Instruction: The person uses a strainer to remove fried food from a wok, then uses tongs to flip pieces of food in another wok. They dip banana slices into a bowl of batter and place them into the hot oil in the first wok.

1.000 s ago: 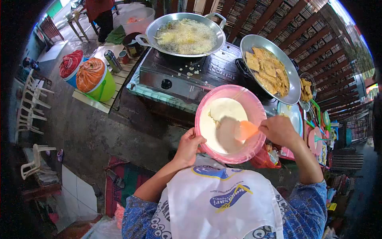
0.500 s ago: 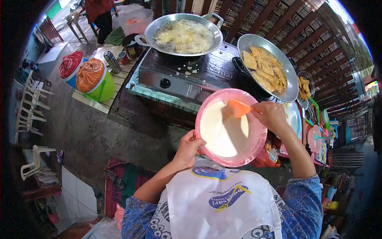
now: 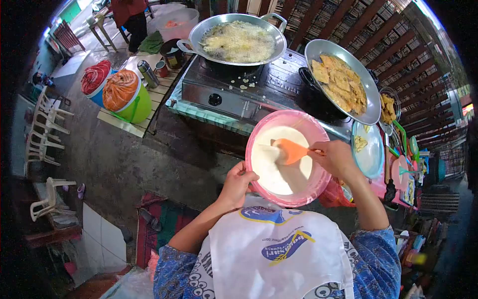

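A pink plastic bowl (image 3: 321, 179) of pale, creamy batter (image 3: 273, 175) is tilted toward me in front of the stove. My left hand (image 3: 236, 182) grips its left rim, thumb over the edge. Closed around the handle of an orange plastic spoon (image 3: 294, 151) is my right hand (image 3: 335, 157), at the bowl's right rim. The spoon's broad head is at the batter, with pale batter at its tip.
On the stove (image 3: 219, 87), one wok (image 3: 195, 35) holds bubbling oil; another wok (image 3: 371, 94) holds browned fried pieces. A blue-rimmed tray (image 3: 371, 162) lies right. Cloth-covered buckets (image 3: 139, 105) stand left. A person (image 3: 130, 22) is at the back.
My right hand has moved the spoon left and down through the batter, its head now turned further left. The view has shifted slightly, showing more of the tray. My left hand keeps its hold.
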Available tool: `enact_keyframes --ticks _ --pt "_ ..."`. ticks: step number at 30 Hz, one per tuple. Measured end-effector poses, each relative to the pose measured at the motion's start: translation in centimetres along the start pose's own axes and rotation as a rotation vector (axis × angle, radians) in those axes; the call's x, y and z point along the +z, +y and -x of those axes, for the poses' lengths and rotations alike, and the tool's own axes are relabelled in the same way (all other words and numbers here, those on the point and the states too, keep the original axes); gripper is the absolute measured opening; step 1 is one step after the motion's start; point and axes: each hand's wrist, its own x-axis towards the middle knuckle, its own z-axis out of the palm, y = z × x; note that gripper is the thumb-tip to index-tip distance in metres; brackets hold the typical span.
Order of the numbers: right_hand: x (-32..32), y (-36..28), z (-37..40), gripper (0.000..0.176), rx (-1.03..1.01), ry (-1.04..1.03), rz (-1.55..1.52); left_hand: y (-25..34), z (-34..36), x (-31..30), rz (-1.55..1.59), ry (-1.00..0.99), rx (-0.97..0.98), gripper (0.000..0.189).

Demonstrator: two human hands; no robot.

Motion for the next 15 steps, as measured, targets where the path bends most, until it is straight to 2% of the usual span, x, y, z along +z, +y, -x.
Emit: enact_keyframes --ticks 2,4,15 --pt "0.3 -1.1 -0.1 0.025 -0.007 -0.022 -0.024 0.5 0.3 0.0 -0.02 0.004 0.015 0.022" --pt "0.7 -1.5 -0.1 0.026 -0.02 -0.025 -0.092 1.2 0.9 0.3 0.048 0.047 0.002 0.013" --pt "2.9 -1.7 -1.9 0.024 0.028 -0.151 -0.474 2.8 1.7 -2.2 0.089 0.063 0.003 0.015"
